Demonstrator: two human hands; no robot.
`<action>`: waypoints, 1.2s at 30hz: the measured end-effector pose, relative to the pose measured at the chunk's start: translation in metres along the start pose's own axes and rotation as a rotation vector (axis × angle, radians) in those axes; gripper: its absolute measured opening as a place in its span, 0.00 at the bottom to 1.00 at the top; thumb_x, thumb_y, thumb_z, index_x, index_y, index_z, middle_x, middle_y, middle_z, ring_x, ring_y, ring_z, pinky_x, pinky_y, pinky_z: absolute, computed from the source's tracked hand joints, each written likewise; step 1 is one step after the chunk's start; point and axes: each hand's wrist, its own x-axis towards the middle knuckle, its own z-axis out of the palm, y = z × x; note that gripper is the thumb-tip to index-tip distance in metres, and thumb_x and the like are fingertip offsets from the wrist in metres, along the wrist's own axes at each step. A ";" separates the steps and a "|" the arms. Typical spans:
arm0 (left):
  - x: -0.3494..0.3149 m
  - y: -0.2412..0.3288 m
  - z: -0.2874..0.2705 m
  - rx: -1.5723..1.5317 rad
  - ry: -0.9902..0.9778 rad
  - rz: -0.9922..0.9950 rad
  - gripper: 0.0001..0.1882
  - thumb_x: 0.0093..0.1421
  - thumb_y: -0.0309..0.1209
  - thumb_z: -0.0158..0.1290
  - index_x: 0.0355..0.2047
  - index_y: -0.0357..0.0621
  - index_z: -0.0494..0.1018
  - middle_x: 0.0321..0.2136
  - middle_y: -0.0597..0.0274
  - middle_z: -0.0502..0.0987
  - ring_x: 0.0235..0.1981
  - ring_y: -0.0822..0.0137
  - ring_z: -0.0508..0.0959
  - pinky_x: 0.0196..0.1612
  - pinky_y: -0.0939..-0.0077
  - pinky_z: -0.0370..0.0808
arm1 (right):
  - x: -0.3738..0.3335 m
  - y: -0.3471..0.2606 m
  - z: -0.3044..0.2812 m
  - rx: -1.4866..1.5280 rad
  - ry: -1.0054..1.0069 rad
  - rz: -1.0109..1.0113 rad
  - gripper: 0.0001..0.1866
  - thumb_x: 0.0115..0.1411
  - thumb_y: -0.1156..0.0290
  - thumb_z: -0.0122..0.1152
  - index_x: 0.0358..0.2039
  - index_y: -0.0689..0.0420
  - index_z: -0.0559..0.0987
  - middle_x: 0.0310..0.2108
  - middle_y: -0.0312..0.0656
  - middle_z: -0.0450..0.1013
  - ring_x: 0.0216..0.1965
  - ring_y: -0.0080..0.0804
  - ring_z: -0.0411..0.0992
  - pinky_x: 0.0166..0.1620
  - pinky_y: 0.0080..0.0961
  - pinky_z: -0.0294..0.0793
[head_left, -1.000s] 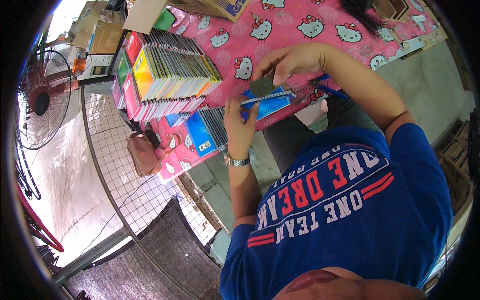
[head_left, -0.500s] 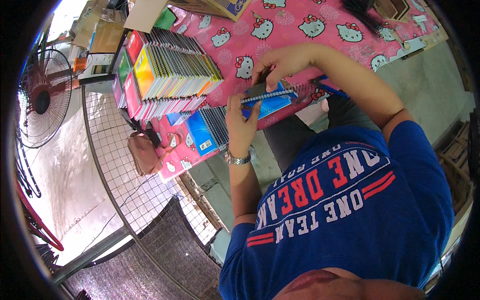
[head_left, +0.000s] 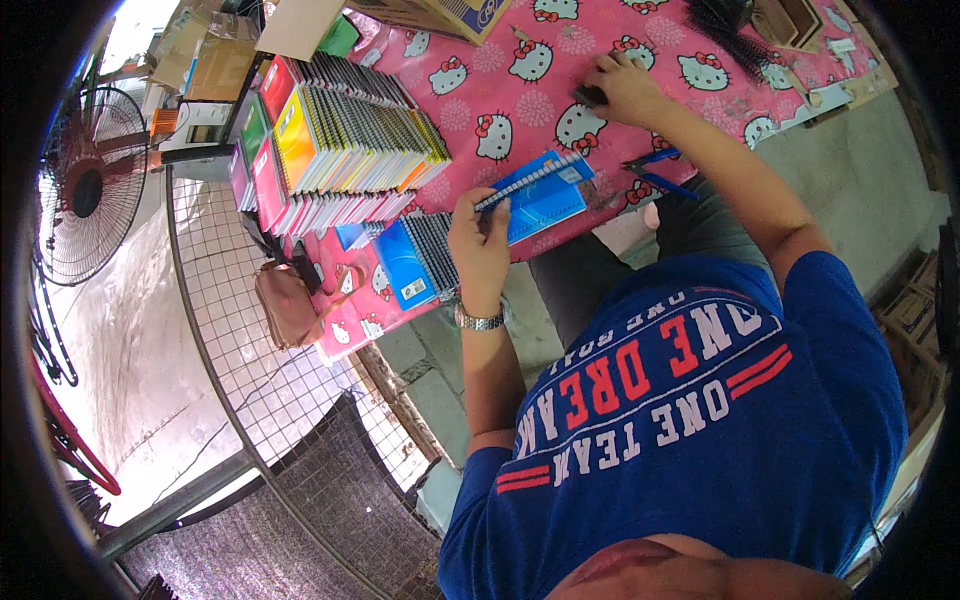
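A blue spiral notebook (head_left: 556, 203) lies at the table's front edge, its dark wire binding (head_left: 527, 184) running along the far side. My left hand (head_left: 480, 243), a metal watch on its wrist, pinches the left end of that binding between thumb and fingers. Farther off and to the right, my right hand (head_left: 632, 92) is closed around a small dark block-like piece (head_left: 590, 96) held low over the tablecloth; its exact kind is unclear. Pliers with blue handles (head_left: 668, 184) lie to the right of the notebook, near the table edge.
Tall stacks of coloured spiral notebooks (head_left: 345, 140) fill the table's left side, with a row of blue notebooks (head_left: 412, 262) nearer me. A brown bag (head_left: 287, 305) sits at the left edge. Black wire coils (head_left: 728, 35) lie at far right; a cardboard box (head_left: 440, 15) stands behind.
My right hand has moved off the notebook, away and to the right, carrying the dark piece. My left hand keeps its hold on the binding.
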 end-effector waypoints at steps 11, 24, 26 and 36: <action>-0.013 -0.016 0.011 -0.195 0.250 -0.022 0.12 0.64 0.28 0.55 0.44 0.33 0.72 0.27 0.64 0.77 0.25 0.75 0.80 0.25 0.87 0.68 | -0.144 0.013 0.005 -0.168 -0.004 -0.226 0.34 0.51 0.59 0.67 0.58 0.53 0.69 0.56 0.48 0.64 0.60 0.49 0.60 0.61 0.44 0.62; -0.014 -0.015 0.012 -0.110 0.263 0.069 0.13 0.61 0.20 0.54 0.47 0.37 0.71 0.23 0.65 0.76 0.24 0.77 0.78 0.27 0.87 0.69 | -0.098 -0.133 -0.034 0.436 0.211 -0.453 0.30 0.50 0.58 0.67 0.54 0.53 0.73 0.43 0.45 0.69 0.48 0.46 0.67 0.50 0.42 0.65; -0.014 -0.025 0.011 -0.116 0.278 0.093 0.13 0.61 0.19 0.53 0.46 0.37 0.72 0.23 0.66 0.75 0.24 0.79 0.75 0.27 0.87 0.68 | -0.091 -0.146 -0.032 0.395 0.225 -0.438 0.29 0.50 0.58 0.67 0.52 0.53 0.73 0.43 0.45 0.69 0.48 0.45 0.66 0.50 0.42 0.65; -0.017 -0.040 0.012 -0.038 0.332 0.101 0.11 0.57 0.17 0.53 0.42 0.34 0.75 0.24 0.67 0.74 0.23 0.79 0.68 0.26 0.83 0.66 | -0.088 -0.161 -0.038 0.285 0.152 -0.378 0.21 0.52 0.58 0.65 0.43 0.55 0.77 0.39 0.45 0.71 0.44 0.44 0.70 0.45 0.38 0.70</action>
